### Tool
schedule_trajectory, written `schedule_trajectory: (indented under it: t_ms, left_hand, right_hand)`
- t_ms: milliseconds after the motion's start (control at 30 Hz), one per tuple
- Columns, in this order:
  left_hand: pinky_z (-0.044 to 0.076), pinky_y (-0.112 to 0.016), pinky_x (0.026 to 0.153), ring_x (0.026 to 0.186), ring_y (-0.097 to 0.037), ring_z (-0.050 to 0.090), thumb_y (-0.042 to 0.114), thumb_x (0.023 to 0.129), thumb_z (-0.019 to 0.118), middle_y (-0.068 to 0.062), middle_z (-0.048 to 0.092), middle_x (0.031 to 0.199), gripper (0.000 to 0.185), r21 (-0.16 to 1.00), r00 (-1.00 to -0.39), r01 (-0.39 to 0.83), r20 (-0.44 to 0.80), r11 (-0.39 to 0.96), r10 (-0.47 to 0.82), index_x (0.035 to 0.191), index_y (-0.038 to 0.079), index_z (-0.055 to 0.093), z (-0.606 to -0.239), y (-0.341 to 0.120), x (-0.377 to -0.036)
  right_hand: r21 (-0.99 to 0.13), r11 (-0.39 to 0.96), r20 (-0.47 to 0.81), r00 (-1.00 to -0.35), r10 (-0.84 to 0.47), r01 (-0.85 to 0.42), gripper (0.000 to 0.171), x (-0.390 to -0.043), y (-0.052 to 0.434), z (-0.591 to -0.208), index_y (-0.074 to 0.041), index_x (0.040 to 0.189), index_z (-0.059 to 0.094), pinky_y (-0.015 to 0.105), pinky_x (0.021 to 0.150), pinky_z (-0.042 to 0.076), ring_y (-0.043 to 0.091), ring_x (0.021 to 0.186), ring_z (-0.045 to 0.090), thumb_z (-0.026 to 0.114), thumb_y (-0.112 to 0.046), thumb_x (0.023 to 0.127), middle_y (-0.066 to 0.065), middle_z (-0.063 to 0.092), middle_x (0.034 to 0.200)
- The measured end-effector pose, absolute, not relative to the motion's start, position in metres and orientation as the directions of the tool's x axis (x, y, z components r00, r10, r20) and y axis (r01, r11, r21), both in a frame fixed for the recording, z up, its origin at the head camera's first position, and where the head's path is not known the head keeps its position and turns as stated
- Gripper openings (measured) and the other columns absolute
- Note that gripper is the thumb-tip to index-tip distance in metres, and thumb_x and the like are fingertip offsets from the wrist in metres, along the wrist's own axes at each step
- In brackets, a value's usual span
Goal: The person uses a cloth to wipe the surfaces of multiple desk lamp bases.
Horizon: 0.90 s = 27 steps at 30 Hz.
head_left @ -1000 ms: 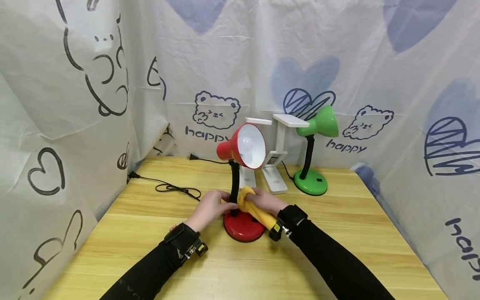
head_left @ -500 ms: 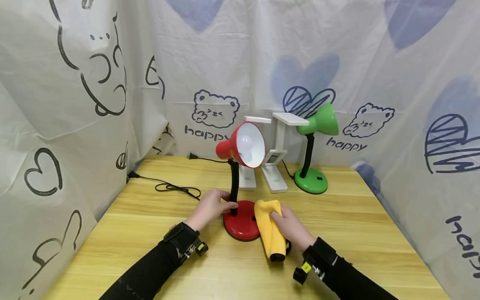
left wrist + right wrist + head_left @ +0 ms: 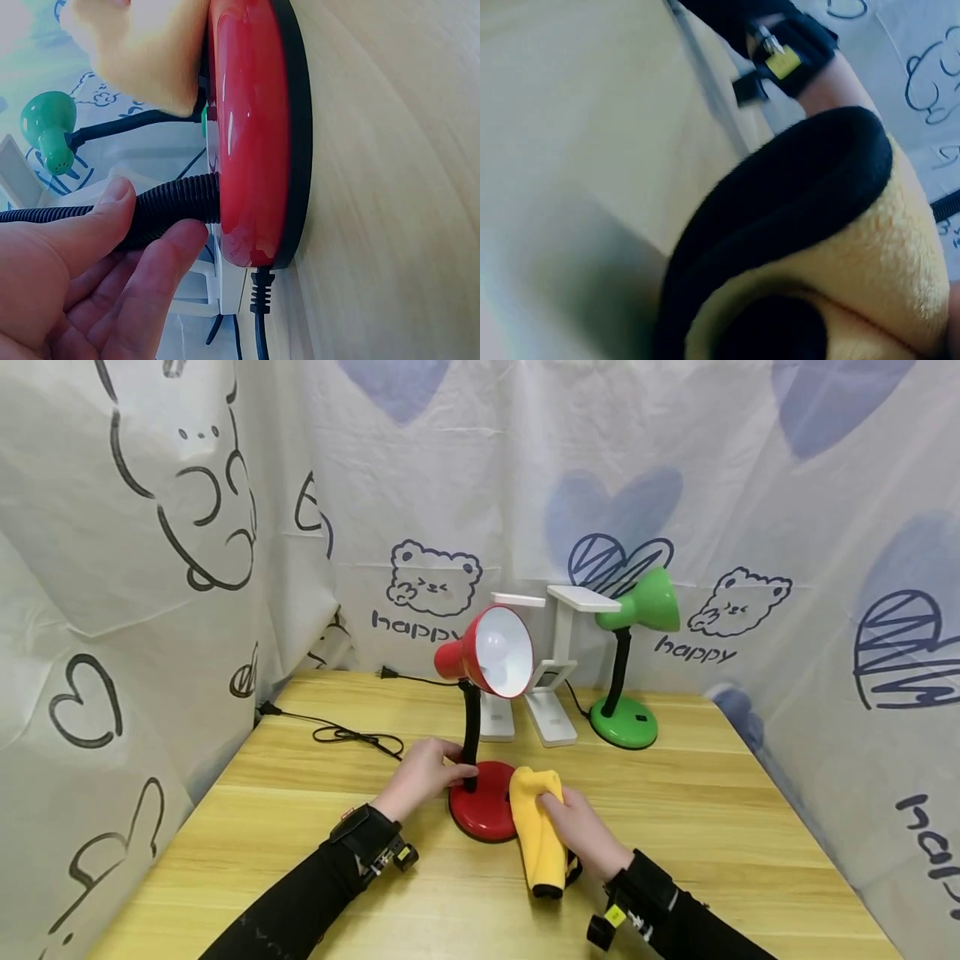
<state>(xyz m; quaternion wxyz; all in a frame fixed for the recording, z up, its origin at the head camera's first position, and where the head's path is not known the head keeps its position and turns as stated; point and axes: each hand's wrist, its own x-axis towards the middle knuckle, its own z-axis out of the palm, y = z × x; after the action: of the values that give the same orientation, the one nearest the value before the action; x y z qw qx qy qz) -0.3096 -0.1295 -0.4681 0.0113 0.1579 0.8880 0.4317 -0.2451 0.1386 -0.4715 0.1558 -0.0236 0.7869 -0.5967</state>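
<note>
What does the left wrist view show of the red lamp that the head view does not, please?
Only the left wrist view shows the thumb and fingers curled round the ribbed black neck where it meets the base, and the cord plug at the base's edge. Only the head view shows the red shade, the right hand and the two white lamps. Both show the red base, the yellow cloth against it and the green lamp.
</note>
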Motion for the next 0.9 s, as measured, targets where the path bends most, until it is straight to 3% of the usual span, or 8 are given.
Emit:
schedule_trajectory:
  t_ms: [233,367,567,700,900]
  left_hand:
    - [0.051,-0.023,0.058,0.067,-0.019,0.072,0.030,0.090,0.079,0.002,0.076,0.076,0.009,0.764,-0.951,0.278,0.133,0.582,0.280,0.083,0.024,0.078,-0.470,-0.130,-0.310]
    - [0.050,-0.023,0.058,0.066,-0.018,0.071,0.031,0.090,0.079,0.001,0.076,0.076,0.006,0.756,-0.945,0.300,0.152,0.582,0.289,0.085,0.026,0.078,-0.470,-0.130,-0.311]
    - [0.050,-0.024,0.056,0.064,-0.018,0.070,0.029,0.089,0.079,0.000,0.076,0.076,0.006,0.760,-0.940,0.315,0.168,0.569,0.296,0.086,0.024,0.078,-0.470,-0.131,-0.311]
    - [0.050,-0.024,0.057,0.064,-0.016,0.070,0.030,0.089,0.080,0.001,0.076,0.077,0.006,0.750,-0.939,0.321,0.171,0.578,0.299,0.086,0.025,0.078,-0.469,-0.132,-0.312]
    - [0.049,-0.023,0.057,0.065,-0.018,0.070,0.032,0.090,0.079,0.001,0.076,0.076,0.008,0.739,-0.936,0.328,0.173,0.588,0.305,0.087,0.025,0.078,-0.470,-0.131,-0.313]
  right_hand:
    - [-0.942,0.313,-0.210,-0.937,-0.280,0.117,0.031,-0.293,0.120,-0.469,-0.004,0.119,0.059,0.031,0.058,0.054,0.017,0.066,0.063,0.048,-0.027,0.102,0.007,0.063,0.084]
    - [-0.913,0.407,-0.172,-0.913,-0.369,0.007,0.029,-0.323,0.105,-0.467,-0.005,0.118,0.061,0.028,0.061,0.052,0.016,0.065,0.061,0.048,-0.026,0.103,0.006,0.063,0.083]
    - [-0.894,0.448,-0.250,-0.813,-0.526,-0.016,0.027,-0.360,0.090,-0.462,-0.005,0.118,0.061,0.027,0.063,0.051,0.017,0.069,0.063,0.046,-0.022,0.103,0.009,0.067,0.089]
    - [-0.886,0.463,-0.311,-0.756,-0.576,0.012,0.027,-0.372,0.091,-0.461,-0.008,0.123,0.060,0.027,0.065,0.052,0.019,0.072,0.065,0.045,-0.020,0.103,0.010,0.068,0.095]
    - [-0.848,0.525,-0.278,-0.777,-0.565,-0.078,0.029,-0.367,0.104,-0.462,-0.012,0.126,0.059,0.028,0.076,0.052,0.018,0.080,0.066,0.048,-0.028,0.105,0.009,0.068,0.100]
